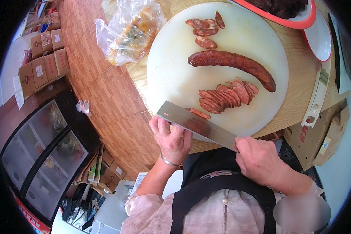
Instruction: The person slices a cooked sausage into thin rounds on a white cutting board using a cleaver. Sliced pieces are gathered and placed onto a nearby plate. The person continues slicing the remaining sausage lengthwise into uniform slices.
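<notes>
A cleaver (pixel 200 125) is held in my right hand (pixel 259 162), its broad blade slanting over the near edge of a round white cutting board (pixel 169 73). My left hand (pixel 173 137) is at the far end of the blade with its fingers curled; what lies under them is mostly hidden by the blade. One cut slice of sausage (pixel 198 113) lies just beyond the blade. A fanned row of sausage slices (pixel 222 98) rests farther up the board. Beyond it lies a whole curved sausage (pixel 234 60), and several marbled slices (pixel 206 43) sit near the far side.
A clear plastic bag with orange food (pixel 134 35) is at the table's left edge. A red-rimmed tray of dark food (pixel 305 19) overlaps the board's far right. A white dish (pixel 318 38) and a white plastic tool (pixel 316 99) lie right. Cardboard boxes (pixel 307 140) stand below.
</notes>
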Demonstrator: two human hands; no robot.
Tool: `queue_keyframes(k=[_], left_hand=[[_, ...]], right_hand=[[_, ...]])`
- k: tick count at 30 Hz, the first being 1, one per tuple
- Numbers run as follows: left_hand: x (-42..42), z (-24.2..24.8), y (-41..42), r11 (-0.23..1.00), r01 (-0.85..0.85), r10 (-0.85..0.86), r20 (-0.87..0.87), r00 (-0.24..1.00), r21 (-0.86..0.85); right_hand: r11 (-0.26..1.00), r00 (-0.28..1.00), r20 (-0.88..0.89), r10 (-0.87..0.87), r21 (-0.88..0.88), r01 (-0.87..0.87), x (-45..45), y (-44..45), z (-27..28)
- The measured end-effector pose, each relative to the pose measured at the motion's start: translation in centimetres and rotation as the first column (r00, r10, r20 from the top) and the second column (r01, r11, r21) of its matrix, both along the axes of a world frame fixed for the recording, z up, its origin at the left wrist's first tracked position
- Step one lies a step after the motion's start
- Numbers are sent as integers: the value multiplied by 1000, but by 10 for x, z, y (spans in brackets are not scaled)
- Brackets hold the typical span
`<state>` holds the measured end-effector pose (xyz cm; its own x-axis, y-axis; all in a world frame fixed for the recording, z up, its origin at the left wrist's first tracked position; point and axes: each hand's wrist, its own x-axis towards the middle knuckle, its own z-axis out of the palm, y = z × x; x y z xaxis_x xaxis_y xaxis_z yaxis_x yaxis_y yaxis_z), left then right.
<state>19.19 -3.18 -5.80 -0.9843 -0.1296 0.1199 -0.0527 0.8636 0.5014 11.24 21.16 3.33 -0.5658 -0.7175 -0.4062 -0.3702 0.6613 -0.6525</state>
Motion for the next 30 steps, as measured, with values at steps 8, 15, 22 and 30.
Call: queue_keyframes(k=[8,15,22,30], left_hand=[[5,-5,1,1000,-5,5,-10,1000,-4],[4,-8,1,1000,-13,13,-31,999,15],[5,-9,0,999,-26,27,-32,999,39],[5,-8,-1,995,-27,30,-31,999,95]], right_hand=[[999,999,43,-18,-33,19,1,-2,-6],[998,1000,8,-11,-69,11,-2,-17,-20],[997,1000,-12,-13,-70,12,3,-6,-16],[998,999,-27,25,-64,-26,-9,-38,-37]])
